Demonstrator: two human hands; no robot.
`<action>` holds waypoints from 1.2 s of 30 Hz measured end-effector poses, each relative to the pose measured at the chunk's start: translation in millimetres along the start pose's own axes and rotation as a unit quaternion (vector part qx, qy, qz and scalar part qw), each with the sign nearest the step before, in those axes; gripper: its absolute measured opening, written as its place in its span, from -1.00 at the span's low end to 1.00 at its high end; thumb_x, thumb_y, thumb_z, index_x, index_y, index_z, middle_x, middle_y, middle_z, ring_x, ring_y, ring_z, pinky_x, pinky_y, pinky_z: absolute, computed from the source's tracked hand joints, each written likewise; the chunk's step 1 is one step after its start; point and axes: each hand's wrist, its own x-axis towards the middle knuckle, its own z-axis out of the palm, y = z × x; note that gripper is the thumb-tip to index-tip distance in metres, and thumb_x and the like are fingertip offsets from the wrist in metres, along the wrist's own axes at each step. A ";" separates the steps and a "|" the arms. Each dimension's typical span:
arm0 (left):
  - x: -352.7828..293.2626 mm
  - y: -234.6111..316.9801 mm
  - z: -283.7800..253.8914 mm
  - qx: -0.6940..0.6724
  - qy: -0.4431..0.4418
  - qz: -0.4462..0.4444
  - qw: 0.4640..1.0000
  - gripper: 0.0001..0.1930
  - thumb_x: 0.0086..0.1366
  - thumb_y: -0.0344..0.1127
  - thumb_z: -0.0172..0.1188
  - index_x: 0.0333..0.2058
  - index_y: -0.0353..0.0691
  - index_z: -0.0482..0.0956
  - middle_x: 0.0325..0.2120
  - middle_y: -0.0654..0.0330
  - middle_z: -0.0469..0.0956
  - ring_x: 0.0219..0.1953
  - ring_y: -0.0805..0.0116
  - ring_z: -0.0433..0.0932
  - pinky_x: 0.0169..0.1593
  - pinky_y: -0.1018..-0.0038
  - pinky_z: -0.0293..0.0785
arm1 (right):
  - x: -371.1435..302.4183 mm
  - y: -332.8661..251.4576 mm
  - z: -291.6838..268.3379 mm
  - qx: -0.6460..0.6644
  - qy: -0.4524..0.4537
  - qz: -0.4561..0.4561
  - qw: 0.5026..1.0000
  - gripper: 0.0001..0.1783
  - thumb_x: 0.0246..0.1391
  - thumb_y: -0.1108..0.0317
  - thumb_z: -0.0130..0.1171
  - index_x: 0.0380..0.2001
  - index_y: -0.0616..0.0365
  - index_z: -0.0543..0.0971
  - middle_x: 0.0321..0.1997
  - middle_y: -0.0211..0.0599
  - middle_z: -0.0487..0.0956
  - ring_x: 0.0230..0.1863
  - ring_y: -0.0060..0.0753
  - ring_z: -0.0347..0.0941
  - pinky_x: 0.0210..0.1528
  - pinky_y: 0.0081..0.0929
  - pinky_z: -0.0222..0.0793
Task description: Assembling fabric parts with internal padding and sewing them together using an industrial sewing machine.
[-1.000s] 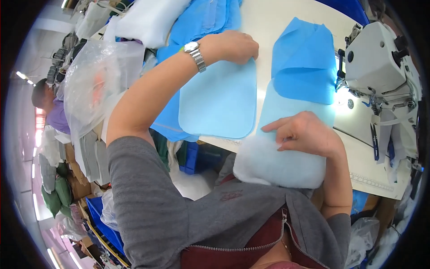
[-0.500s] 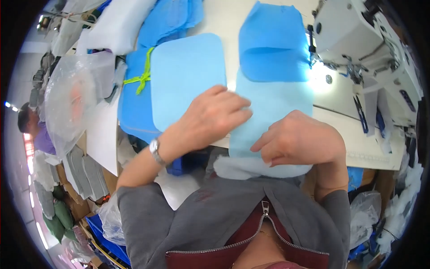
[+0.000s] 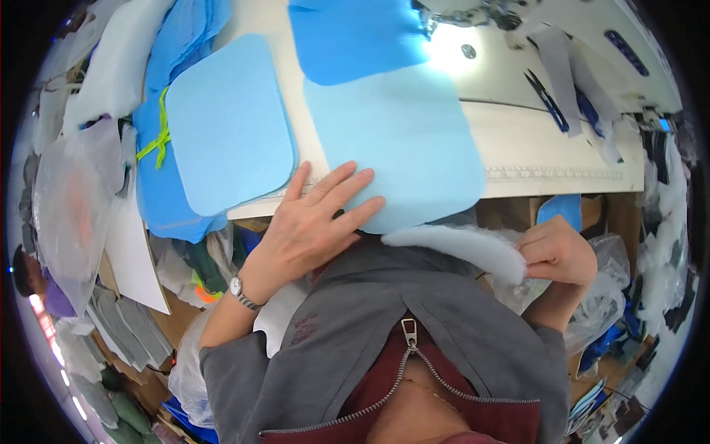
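A light blue fabric panel (image 3: 399,148) with rounded corners lies at the table's front edge, a darker blue fabric piece (image 3: 355,41) meeting its far end. Fingers spread, my left hand (image 3: 318,222) rests on the panel's near left corner. Below that edge, against my front, a strip of fluffy white padding (image 3: 462,248) shows; how much lies under the panel is hidden. My right hand (image 3: 558,251) is closed on the padding's right end, off the table edge. Left of the panel is a stack of similar light blue panels (image 3: 233,126).
A white sewing machine (image 3: 629,29) with a lit needle area stands at the far right. Thread snips (image 3: 549,100) and grey strips (image 3: 558,55) lie beside it. Darker blue fabric with a lime-green tie (image 3: 159,133), white padding (image 3: 122,55) and a plastic bag (image 3: 74,200) are at left.
My left hand has come down from above the table and opened flat on the panel's corner. My right hand has moved right and gripped the padding's end. The whole view has shifted.
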 end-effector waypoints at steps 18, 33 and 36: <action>-26.2 21.4 20.1 -0.009 0.071 0.049 0.996 -0.81 -0.01 -0.39 0.17 -0.36 0.02 0.61 -0.11 0.27 0.53 0.02 0.33 0.49 0.13 0.03 0.26 | -62.5 8.3 4.7 0.075 0.129 0.208 0.967 -0.83 -0.36 0.45 0.33 -0.57 0.24 0.58 -0.59 -0.27 0.54 -0.59 -0.38 0.44 -0.54 -0.54 0.25; -28.5 14.3 20.8 -0.003 0.129 -0.005 0.992 -0.74 -0.02 -0.44 0.17 -0.27 -0.09 0.59 -0.06 0.16 0.49 0.04 0.23 0.45 0.06 0.18 0.35 | -42.7 14.0 1.2 0.047 0.151 0.188 0.969 -0.87 -0.35 0.49 0.31 -0.58 0.21 0.59 -0.63 -0.38 0.52 -0.64 -0.55 0.39 -0.60 -0.63 0.20; -29.7 9.4 22.5 -0.023 0.200 0.011 0.979 -0.73 -0.07 -0.46 0.20 -0.31 -0.07 0.62 -0.19 0.18 0.52 -0.13 0.28 0.50 -0.13 0.34 0.42 | -38.7 11.8 -0.2 0.048 0.152 0.198 0.967 -0.87 -0.35 0.48 0.31 -0.58 0.21 0.59 -0.62 -0.38 0.52 -0.63 -0.57 0.40 -0.60 -0.64 0.20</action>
